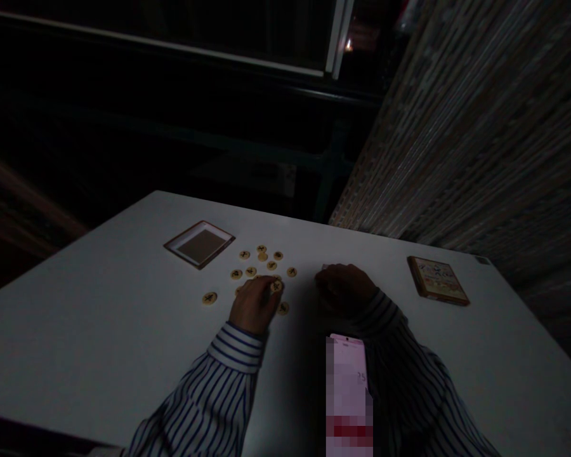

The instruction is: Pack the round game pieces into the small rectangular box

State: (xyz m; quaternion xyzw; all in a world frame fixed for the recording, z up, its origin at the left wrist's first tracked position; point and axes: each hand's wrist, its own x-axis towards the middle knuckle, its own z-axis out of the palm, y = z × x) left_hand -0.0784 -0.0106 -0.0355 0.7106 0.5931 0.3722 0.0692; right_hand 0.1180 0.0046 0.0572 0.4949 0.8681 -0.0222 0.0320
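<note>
Left hand (253, 304) pinching round piece (276, 286) among scattered discs (250, 271); right hand (345, 287) near phone (349, 393), fingers curled, grip unclear. Open tray (200, 245) far left.

A lit phone (349, 387) occupies the white table's (124, 304) near side. A strand curtain (423, 152) hangs beyond the table; a pale-edged frame (339, 38) crosses the background.

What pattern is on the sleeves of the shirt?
The long shirt sleeves have dark blue stripes on white, clearest in the head view.
</note>
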